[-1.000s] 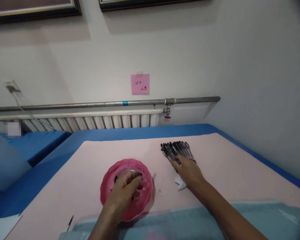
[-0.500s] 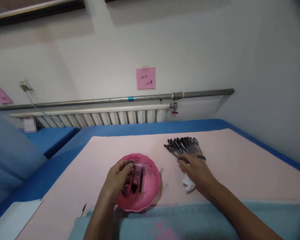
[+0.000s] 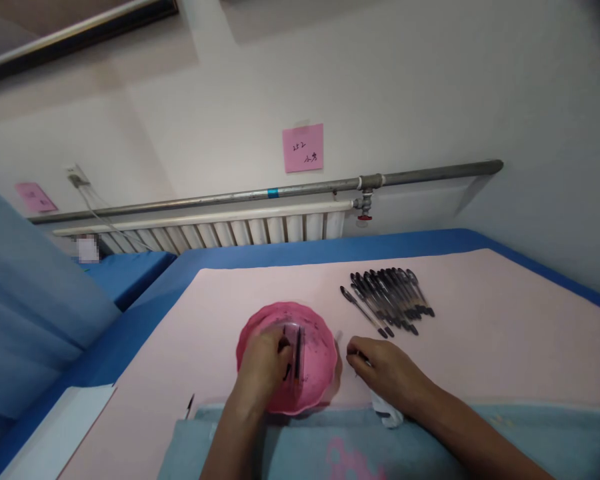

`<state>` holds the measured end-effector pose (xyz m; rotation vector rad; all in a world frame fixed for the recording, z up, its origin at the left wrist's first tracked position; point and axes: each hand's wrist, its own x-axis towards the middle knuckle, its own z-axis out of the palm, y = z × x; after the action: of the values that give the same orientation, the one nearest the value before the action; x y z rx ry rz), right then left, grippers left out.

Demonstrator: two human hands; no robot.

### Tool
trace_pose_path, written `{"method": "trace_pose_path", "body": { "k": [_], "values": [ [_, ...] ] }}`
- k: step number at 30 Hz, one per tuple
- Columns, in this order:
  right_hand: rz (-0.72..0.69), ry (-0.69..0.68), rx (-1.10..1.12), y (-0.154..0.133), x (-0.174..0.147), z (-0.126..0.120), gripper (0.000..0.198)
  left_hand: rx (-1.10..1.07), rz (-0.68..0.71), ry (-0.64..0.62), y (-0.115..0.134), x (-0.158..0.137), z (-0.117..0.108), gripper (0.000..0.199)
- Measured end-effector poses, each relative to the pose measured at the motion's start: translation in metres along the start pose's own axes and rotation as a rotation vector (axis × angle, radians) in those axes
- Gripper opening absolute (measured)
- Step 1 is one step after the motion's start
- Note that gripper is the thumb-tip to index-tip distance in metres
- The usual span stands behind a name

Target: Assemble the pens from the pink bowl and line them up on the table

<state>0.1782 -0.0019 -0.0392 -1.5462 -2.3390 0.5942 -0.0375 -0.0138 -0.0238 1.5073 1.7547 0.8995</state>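
My left hand reaches into a pink bowl with a scalloped rim, its fingers closed over dark and clear slim parts whose exact kind is hidden. Beside its fingertips lies a dark slim stick in the bowl. To the bowl's right, my right hand hovers low over the pink sheet with fingers pinched; whatever they hold is too small to make out. Beyond it, several capped black pens lie in a slanted row, with one pen slightly apart at the left end. A crumpled white tissue sits under my right wrist.
A pink sheet covers the blue-edged table. A light blue cloth lies along the near edge. At left are a dark-tipped pen and white paper. Behind stand a radiator and a pipe.
My right hand has drawn back from the pens toward the bowl, leaving a pen at the row's left end. My left hand has moved deeper into the bowl. The view has shifted slightly.
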Motion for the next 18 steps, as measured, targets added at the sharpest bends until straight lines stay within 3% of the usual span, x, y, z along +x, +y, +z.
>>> {"method": "trace_pose_path", "body": {
  "k": [7, 13, 18],
  "values": [
    [-0.018, -0.008, 0.002, 0.001, 0.001, 0.002, 0.019, 0.03, -0.105, 0.029, 0.004, -0.003, 0.017, 0.022],
    [-0.019, 0.0, -0.01, 0.002, 0.001, 0.003, 0.02, -0.054, -0.039, 0.103, -0.011, 0.0, 0.022, 0.017],
    [-0.023, -0.011, -0.021, 0.002, 0.001, 0.003, 0.02, -0.006, -0.039, 0.089, -0.005, -0.001, 0.024, 0.014]
  ]
}}
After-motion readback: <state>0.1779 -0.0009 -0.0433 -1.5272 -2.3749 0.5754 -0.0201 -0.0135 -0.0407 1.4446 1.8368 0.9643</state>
